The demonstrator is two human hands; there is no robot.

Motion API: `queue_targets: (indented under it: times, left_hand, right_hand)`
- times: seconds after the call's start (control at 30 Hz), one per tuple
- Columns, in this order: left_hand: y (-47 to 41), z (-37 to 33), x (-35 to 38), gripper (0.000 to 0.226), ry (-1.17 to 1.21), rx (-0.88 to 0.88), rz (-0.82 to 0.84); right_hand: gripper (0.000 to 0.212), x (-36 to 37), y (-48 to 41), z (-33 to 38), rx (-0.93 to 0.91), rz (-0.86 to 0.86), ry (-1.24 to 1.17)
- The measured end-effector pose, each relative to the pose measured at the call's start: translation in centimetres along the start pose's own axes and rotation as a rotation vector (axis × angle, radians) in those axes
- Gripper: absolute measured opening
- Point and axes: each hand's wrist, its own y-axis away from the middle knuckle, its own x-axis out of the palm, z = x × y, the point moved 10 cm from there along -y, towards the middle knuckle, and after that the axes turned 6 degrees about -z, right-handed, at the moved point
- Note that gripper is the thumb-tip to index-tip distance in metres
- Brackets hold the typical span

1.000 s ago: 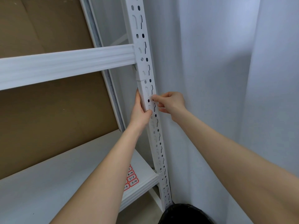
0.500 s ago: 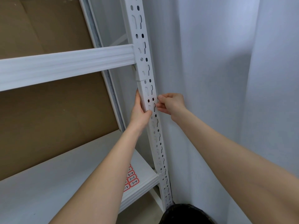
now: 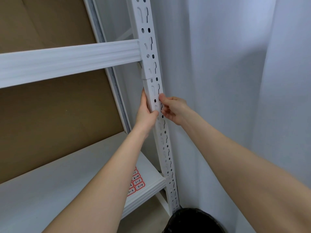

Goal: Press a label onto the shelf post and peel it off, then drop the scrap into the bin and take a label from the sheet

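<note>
Gripping a white post (image 3: 152,91) with the left hand (image 3: 146,111), right hand (image 3: 173,110) pinching its edge just beside, beam (image 3: 67,59) above the grip

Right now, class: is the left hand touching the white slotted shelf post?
Touching. The head view shows the left hand wrapped round the post, thumb on its front face and palm against its side, with no gap.

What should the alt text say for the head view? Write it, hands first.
Two bare hands meet on a white slotted post of a rack: the left hand grips it from the left, the right hand pinches its right edge. A beam joins the post above; below, a shelf carries red-bordered labels.
</note>
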Motion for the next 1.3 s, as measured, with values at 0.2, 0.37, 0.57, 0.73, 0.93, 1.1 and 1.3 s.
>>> queue_targets:
  times: [0.2, 0.37, 0.57, 0.73, 0.93, 1.1, 1.3]
  left_hand:
    - [0.0, 0.1, 0.0, 0.086, 0.002, -0.002, 0.009]
    - [0.1, 0.0, 0.1, 0.084, -0.011, 0.008, 0.015]
    - [0.2, 0.1, 0.1, 0.087, -0.014, 0.003, 0.001]
    - [0.0, 0.3, 0.0, 0.086, -0.012, 0.0, -0.004]
    - [0.0, 0.1, 0.0, 0.087, 0.0, 0.019, -0.002]
    - [1.3, -0.1, -0.3, 0.072, -0.038, 0.044, -0.066]
    - [5.4, 3.2, -1.7, 0.027, -0.377, -0.086, -0.302]
  right_hand:
    - [0.025, -0.4, -0.1, -1.8, 0.076, 0.015, -0.073]
    - [0.009, -1.9, 0.1, -3.6, 0.146, -0.028, -0.119]
    - [0.022, -1.1, -0.1, -1.8, 0.055, -0.016, -0.076]
    - [0.01, -2.3, -0.3, -2.8, 0.087, -0.039, -0.018]
    - [0.013, -1.8, -0.1, -1.2, -0.011, -0.04, 0.049]
    - [0.011, -3.8, 0.3, -2.5, -0.049, -0.057, 0.262]
    - [0.01, -5.3, 3.3, -4.8, -0.116, 0.048, 0.603]
